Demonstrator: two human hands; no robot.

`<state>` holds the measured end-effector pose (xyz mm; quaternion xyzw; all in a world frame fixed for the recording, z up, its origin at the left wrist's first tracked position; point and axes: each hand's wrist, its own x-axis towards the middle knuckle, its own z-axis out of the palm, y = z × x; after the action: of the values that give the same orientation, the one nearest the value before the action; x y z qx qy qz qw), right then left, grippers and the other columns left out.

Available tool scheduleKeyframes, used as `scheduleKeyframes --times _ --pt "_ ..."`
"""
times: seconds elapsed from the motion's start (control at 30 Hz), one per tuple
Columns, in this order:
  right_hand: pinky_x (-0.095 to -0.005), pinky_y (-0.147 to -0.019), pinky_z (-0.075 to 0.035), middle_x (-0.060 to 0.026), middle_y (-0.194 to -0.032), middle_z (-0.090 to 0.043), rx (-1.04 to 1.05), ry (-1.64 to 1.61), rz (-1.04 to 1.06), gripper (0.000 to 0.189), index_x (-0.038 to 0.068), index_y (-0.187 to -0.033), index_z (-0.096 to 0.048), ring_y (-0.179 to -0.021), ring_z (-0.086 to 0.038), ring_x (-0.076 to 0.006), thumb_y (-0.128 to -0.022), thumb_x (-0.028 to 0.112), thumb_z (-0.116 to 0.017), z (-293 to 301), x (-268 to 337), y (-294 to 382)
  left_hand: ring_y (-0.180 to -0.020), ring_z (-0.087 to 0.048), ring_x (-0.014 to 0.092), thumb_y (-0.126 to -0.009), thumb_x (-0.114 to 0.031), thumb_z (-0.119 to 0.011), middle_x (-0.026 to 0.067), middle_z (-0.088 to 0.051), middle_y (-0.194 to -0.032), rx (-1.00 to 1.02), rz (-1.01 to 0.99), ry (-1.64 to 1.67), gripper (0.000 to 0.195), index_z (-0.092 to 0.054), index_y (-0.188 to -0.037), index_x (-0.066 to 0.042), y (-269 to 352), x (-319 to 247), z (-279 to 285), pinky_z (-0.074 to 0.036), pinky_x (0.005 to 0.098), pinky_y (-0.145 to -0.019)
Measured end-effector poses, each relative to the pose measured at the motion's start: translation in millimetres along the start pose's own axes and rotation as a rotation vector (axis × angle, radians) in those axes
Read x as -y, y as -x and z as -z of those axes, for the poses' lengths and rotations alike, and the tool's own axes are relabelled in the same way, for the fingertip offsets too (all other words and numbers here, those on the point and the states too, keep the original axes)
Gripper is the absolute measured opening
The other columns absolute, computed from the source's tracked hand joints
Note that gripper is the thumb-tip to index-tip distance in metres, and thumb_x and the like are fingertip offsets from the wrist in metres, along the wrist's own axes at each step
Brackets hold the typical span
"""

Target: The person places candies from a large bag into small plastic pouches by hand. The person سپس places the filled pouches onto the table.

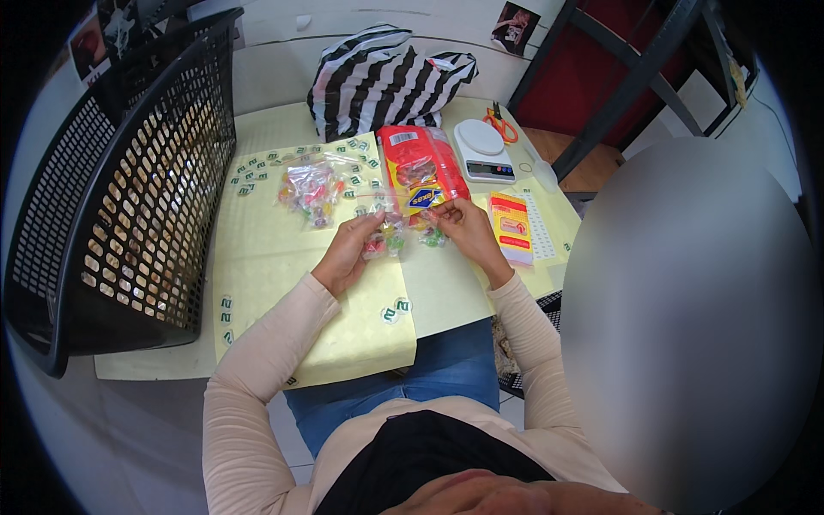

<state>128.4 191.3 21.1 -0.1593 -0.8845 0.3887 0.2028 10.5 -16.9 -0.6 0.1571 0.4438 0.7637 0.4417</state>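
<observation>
My left hand (353, 248) grips a small clear plastic bag (383, 241) holding wrapped candies in several colours. Close by on the right, my right hand (465, 225) has its thumb and fingers pinched together at a second cluster of wrapped candies (432, 235). Whether that cluster is loose or bagged I cannot tell. Just beyond both hands lies a large red and yellow candy packet (421, 164), partly see-through. A filled clear bag of wrapped candies (312, 193) rests to the left on the yellow sheet (309, 270).
A tall black plastic basket (148, 212) stands at the left. Behind is a striped plastic bag (386, 87). To the right are a white digital scale (484, 151), orange-handled scissors (502, 125), a white scoop (544, 170) and a yellow-red packet (510, 228). Round stickers (396, 310) dot the sheet.
</observation>
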Motion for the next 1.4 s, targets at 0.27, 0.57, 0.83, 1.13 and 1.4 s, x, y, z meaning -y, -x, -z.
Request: scheduleKeyframes --times 0.27,0.57,0.83,1.13,1.4 --pt "-0.0270 -0.072 -0.049 -0.0078 -0.095 -0.067 0.132 -0.086 -0.038 0.023 -0.001 -0.109 -0.066 -0.080 -0.060 -0.0114 -0.089 0.012 -0.068 11 -9 6 -0.096 -0.063 0.010 -0.104 -0.023 -0.049 0.0045 -0.067 -0.111 0.057 -0.018 -0.061 0.033 -0.058 -0.127 -0.001 3 -1 -1 -0.052 0.0249 -0.081" --pt "-0.0264 -0.077 -0.049 -0.0083 -0.106 -0.062 0.123 -0.252 -0.079 0.022 0.001 -0.111 -0.067 -0.086 -0.060 -0.0140 -0.093 0.009 -0.061 30 -7 18 -0.100 -0.063 0.011 -0.105 -0.029 -0.045 0.0059 -0.065 -0.122 0.081 -0.026 -0.069 0.040 -0.056 -0.133 -0.002 8 -9 -10 -0.052 0.0269 -0.086" --pt "-0.0265 -0.076 -0.049 -0.0057 -0.103 -0.059 0.066 -0.356 -0.113 0.019 -0.001 -0.108 -0.067 -0.084 -0.058 -0.0110 -0.091 0.006 -0.063 30 -21 27 -0.100 -0.061 0.010 -0.105 -0.035 -0.046 0.0052 -0.065 -0.123 0.053 -0.013 -0.201 0.044 -0.058 -0.134 -0.004 10 -6 -7 -0.050 0.0256 -0.088" --pt "-0.0267 -0.077 -0.049 -0.0056 -0.100 -0.060 0.001 -0.180 0.031 0.016 -0.001 -0.103 -0.068 -0.084 -0.059 -0.0119 -0.089 0.008 -0.067 19 -20 32 -0.101 -0.062 0.012 -0.107 -0.027 -0.043 0.0066 -0.065 -0.117 0.034 -0.106 -0.039 0.042 -0.050 -0.139 -0.001 8 -9 -13 -0.052 0.0280 -0.091" --pt "-0.0226 -0.077 -0.049 -0.0044 -0.098 -0.064 0.068 -0.404 -0.123 0.022 -0.004 -0.111 -0.061 -0.084 -0.059 -0.0083 -0.091 0.004 -0.065 15 -17 30 -0.097 -0.064 0.013 -0.100 -0.012 -0.053 0.0087 -0.066 -0.111 -0.017 -0.065 -0.067 0.026 -0.061 -0.119 0.003 5 -3 -4 -0.054 0.0281 -0.086"
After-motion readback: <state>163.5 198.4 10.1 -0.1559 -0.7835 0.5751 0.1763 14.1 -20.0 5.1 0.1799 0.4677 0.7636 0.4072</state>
